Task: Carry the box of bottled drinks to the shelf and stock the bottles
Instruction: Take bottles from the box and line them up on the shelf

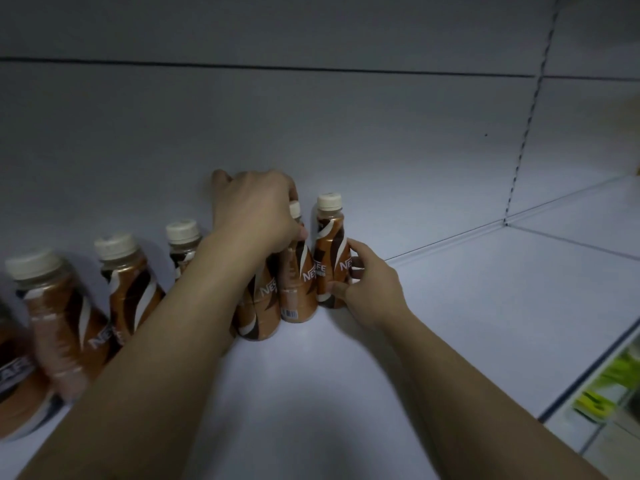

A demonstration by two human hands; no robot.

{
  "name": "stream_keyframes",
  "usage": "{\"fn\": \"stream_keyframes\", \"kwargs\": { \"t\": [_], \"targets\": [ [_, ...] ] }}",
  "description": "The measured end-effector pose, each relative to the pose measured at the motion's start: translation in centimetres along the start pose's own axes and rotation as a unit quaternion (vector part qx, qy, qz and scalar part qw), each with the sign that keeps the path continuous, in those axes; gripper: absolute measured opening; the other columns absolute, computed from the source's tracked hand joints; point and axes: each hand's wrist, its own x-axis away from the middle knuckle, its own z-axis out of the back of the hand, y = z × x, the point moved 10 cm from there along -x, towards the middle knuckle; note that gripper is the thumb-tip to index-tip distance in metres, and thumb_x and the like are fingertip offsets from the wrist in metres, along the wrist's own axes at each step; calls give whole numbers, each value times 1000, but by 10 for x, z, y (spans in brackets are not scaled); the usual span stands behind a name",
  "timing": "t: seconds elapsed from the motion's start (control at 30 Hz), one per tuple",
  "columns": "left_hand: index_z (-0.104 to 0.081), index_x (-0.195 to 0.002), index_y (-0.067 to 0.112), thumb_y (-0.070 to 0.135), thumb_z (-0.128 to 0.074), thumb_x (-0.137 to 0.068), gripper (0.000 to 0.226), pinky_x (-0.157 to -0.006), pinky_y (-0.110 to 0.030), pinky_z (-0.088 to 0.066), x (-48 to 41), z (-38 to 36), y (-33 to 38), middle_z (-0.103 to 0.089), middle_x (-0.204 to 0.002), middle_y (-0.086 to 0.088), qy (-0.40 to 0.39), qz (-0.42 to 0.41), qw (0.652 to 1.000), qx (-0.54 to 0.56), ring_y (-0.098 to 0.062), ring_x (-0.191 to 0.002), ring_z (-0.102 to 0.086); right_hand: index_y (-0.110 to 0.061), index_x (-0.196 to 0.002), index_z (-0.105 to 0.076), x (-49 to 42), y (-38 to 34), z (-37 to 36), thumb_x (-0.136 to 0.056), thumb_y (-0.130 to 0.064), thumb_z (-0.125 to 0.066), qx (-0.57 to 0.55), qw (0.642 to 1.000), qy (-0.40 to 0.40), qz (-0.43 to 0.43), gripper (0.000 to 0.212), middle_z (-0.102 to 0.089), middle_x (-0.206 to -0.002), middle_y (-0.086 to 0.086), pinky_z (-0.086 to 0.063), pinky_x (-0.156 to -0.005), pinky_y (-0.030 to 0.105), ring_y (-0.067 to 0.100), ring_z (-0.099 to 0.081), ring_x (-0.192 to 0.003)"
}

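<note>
Brown coffee bottles with cream caps stand in a row on the white shelf [467, 306]. My left hand [256, 213] is closed over the tops of two bottles [261, 306] near the back wall, hiding one cap. Beside them, my right hand [367, 282] grips the lower body of the rightmost bottle [330, 254], which stands upright on the shelf. More bottles [131, 289] of the same kind stand to the left, partly hidden by my left forearm. No box is in view.
The shelf's back panel [346, 126] rises right behind the bottles. A slotted upright [523, 140] divides it from the neighbouring bay on the right. Green packaged goods [609, 386] show on a lower shelf at the right edge.
</note>
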Motion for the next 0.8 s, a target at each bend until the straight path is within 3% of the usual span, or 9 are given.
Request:
{"fn": "stream_keyframes", "kwargs": {
  "t": [0.07, 0.2, 0.3, 0.37, 0.4, 0.5, 0.6, 0.8],
  "targets": [
    [-64, -99, 30, 52, -77, -66, 42, -91, -43, -27, 1, 1, -1, -64, -93, 2, 6, 0, 1000, -6, -24, -94, -53, -34, -128, -51, 1, 1, -1, -78, -10, -74, 1, 1000, -3, 3, 60, -53, -85, -30, -33, -61, -2, -14, -52, -73],
    [-62, -104, 29, 51, -74, -70, 42, -90, -42, -28, 4, 0, 2, -64, -93, 1, 13, -15, 1000, -2, -24, -94, -53, -42, -112, -52, 2, 2, -2, -76, -5, -72, -3, 1000, -17, 9, 55, -58, -85, -29, -37, -54, -5, -26, -53, -72],
    [-60, -113, 27, 50, -73, -71, 50, -88, -41, -32, 8, 0, 2, -63, -102, -1, 2, -25, 1000, 17, -25, -99, -54, -45, -102, -51, 5, -3, -3, -75, -11, -74, 7, 999, -32, -1, 49, -63, -91, -22, -43, -63, 0, -14, -59, -83],
    [-57, -122, 25, 50, -73, -70, 60, -89, -42, -35, 12, 8, 5, -60, -113, -6, 19, -41, 999, 6, -27, -106, -52, -34, -116, -51, 9, -10, -2, -72, -19, -77, 25, 998, -56, -19, 53, -65, -110, -10, -51, -85, 22, 6, -61, -98],
    [-55, -126, 25, 50, -73, -70, 63, -90, -42, -36, 15, 14, 9, -59, -118, -7, 36, -51, 998, -3, -28, -109, -51, -28, -128, -48, 12, -15, 1, -72, -24, -79, 40, 997, -66, -24, 64, -62, -125, -3, -48, -94, 30, 13, -58, -107],
    [-53, -129, 24, 46, -72, -73, 64, -94, -43, -35, 28, 33, 31, -57, -124, -6, 76, -98, 992, 16, -28, -112, -51, -20, -153, -17, 26, -27, 30, -73, -39, -79, 106, 993, -53, -20, 103, -27, -158, 0, -29, -110, 34, 20, -31, -140],
    [-52, -131, 26, 46, -69, -76, 61, -100, -39, -30, 47, 42, 70, -56, -128, -3, 73, -159, 982, 73, -26, -118, -48, -23, -154, -11, 47, -37, 76, -76, -45, -75, 165, 986, -14, 9, 104, -18, -161, -4, -22, -113, 32, 16, -19, -146],
    [-44, -137, 30, 54, -65, -78, 68, -104, -35, -27, 84, 56, 167, -49, -138, 3, 19, -252, 953, 169, -20, -127, -40, -27, -153, -13, 110, -33, 183, -79, -49, -71, 255, 964, 78, -5, 97, -15, -161, -1, -22, -117, 40, 16, -15, -147]
  ]
}}
